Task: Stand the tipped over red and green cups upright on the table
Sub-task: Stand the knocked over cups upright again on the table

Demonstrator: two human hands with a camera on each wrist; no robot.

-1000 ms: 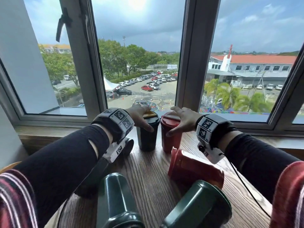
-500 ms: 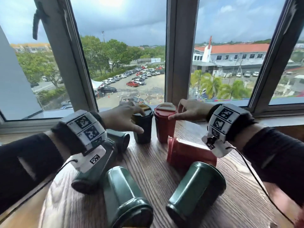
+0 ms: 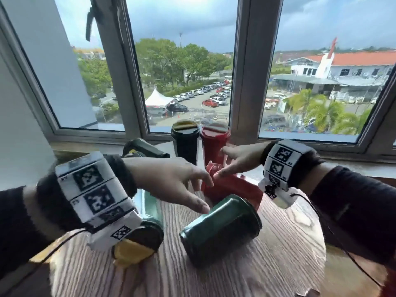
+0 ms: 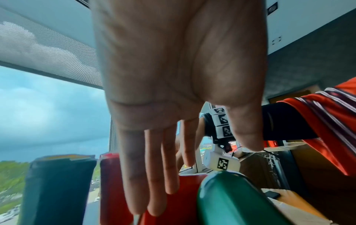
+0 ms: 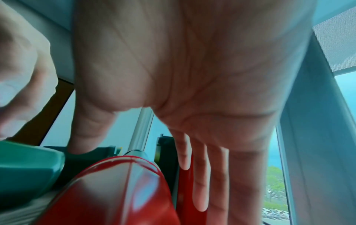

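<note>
A green cup (image 3: 184, 144) and a red cup (image 3: 215, 142) stand upright by the window. A tipped red cup (image 3: 235, 186) lies in front of them, and a tipped green cup (image 3: 220, 228) lies nearer me. My left hand (image 3: 204, 195) hovers open with spread fingers over these two; its thumb is close to the green cup, contact unclear. My right hand (image 3: 221, 161) is open just above the lying red cup (image 5: 119, 190). Its fingers (image 5: 200, 182) are straight and hold nothing. The left wrist view shows straight fingers (image 4: 154, 175) above the green cup (image 4: 231, 201).
Another tipped green cup with a yellow lid (image 3: 141, 243) lies under my left wrist. A further green cup (image 3: 142, 148) lies at the back left by the sill. The round wooden table (image 3: 278, 254) ends near me. The window frame (image 3: 242, 82) rises behind the cups.
Both hands have left the lids of the two upright cups and drawn back toward me, over the tipped red and green cups. The view has dipped lower.
</note>
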